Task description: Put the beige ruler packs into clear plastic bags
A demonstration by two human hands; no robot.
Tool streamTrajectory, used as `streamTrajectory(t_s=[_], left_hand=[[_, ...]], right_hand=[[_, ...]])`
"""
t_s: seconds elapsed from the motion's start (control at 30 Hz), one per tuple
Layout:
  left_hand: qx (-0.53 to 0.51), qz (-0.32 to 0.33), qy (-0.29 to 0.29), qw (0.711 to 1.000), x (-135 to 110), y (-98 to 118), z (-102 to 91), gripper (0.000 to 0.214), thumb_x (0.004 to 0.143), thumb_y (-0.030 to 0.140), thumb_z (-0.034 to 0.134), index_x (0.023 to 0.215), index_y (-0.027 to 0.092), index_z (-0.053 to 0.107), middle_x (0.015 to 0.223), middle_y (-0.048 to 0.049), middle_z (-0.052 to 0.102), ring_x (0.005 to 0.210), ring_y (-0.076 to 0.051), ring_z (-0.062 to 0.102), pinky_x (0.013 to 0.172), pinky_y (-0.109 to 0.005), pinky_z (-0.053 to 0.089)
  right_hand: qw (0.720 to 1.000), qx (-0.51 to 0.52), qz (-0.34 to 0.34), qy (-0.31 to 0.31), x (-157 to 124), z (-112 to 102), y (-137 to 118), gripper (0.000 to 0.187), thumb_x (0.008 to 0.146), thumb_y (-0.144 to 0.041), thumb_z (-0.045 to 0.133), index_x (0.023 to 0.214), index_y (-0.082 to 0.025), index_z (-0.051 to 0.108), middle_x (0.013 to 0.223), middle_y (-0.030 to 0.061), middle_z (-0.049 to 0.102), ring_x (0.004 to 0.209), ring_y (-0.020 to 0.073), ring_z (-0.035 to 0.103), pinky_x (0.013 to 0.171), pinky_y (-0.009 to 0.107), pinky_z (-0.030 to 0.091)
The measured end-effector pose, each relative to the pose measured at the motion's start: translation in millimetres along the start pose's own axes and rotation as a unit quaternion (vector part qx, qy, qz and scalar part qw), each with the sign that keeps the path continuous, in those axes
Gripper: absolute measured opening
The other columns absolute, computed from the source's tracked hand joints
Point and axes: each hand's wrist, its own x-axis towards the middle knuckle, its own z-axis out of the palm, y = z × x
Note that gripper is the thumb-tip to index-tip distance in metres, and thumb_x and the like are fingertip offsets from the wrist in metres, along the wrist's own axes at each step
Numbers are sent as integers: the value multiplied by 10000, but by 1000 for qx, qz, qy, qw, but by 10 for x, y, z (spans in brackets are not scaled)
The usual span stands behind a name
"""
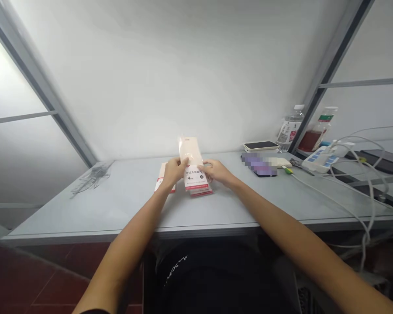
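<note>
On my feed, the left hand [174, 171] and right hand [217, 171] hold a pale packet [190, 152] tilted up between them, fingers [185, 162] clamped on its sides. It sits over a red-edged packet [200, 192] on the grey tabletop [118, 205]; another packet [162, 183] lies just beside, partly under the left hand.
</note>
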Motion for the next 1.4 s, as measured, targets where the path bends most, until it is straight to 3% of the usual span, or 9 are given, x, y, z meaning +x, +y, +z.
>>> streamTrajectory(t_s=[0.23, 0.37, 0.57, 0.7, 0.77, 0.93, 1.07, 1.23, 1.4], left_hand=[[339, -90, -87, 932, 26, -136, -2, 387, 799, 517, 427, 754, 162, 574, 742, -133, 647, 712, -266, 621, 551, -312, 407], [354, -91, -105, 925, 5, -138, 30, 380, 771, 510, 467, 825, 155, 588, 808, -139, 655, 746, -276, 628, 571, -315, 424], [340, -95, -105, 930, -12, -87, 25, 380, 750, 517, 496, 821, 159, 602, 853, -141, 658, 820, -284, 618, 666, -331, 427], [290, -95, -38, 951, 54, -100, -153, 401, 724, 545, 517, 869, 178, 591, 976, -157, 643, 950, -316, 570, 742, -360, 410], [308, -101, 7, 946, 107, -145, -290, 435, 717, 559, 512, 929, 184, 572, 1055, -173, 615, 1054, -340, 511, 767, -381, 406], [344, -279, -16, 896, 203, -319, -509, 552, 503, 639, 653, 755, 152, 587, 995, -246, 606, 1086, -440, 454, 739, -458, 406], [349, -313, -56, 882, 224, -408, -478, 501, 489, 656, 641, 619, 176, 583, 922, -212, 640, 989, -426, 525, 727, -479, 407], [374, -237, -57, 895, 193, -340, -437, 466, 545, 603, 634, 736, 178, 609, 1023, -214, 617, 1065, -407, 492, 758, -457, 414], [361, -250, -61, 896, 128, -209, -466, 515, 403, 583, 727, 677, 175, 572, 951, -199, 635, 932, -393, 564, 716, -437, 427]], right_hand=[[972, -221, 71, -25, 27, 46, 106, 523, 767, -327, 600, 1218, -90, 479, 525, 0, 598, 447, 152, 559, 496, 253, 436], [951, -303, 60, -19, 52, 65, 126, 369, 771, -373, 570, 1019, -106, 624, 514, 22, 605, 651, 195, 608, 614, 251, 408], [927, -372, 38, 9, 38, 64, 118, 305, 771, -406, 558, 901, -150, 659, 842, 91, 678, 815, 211, 602, 667, 257, 391], [919, -387, 45, 67, 34, -55, 80, 351, 803, -436, 512, 1014, -175, 617, 959, 115, 653, 911, 249, 586, 713, 295, 399], [893, -426, 71, 126, 34, -160, 72, 402, 805, -484, 496, 1046, -176, 591, 984, 131, 635, 938, 271, 579, 742, 329, 401], [832, -503, 187, 140, 27, -370, 130, 710, 649, -700, 530, 1027, -101, 579, 1107, 219, 549, 1018, 343, 527, 772, 394, 415], [827, -507, 218, 108, 53, -392, 155, 730, 541, -743, 581, 918, -119, 616, 1057, 212, 570, 1009, 344, 528, 775, 394, 419], [816, -508, 244, 126, 66, -417, 114, 848, 462, -756, 614, 1006, -105, 593, 1126, 236, 537, 1090, 368, 473, 816, 433, 413], [823, -488, 267, 117, 21, -517, 70, 764, 426, -738, 650, 873, -118, 622, 1056, 235, 572, 1000, 369, 535, 717, 413, 455]])
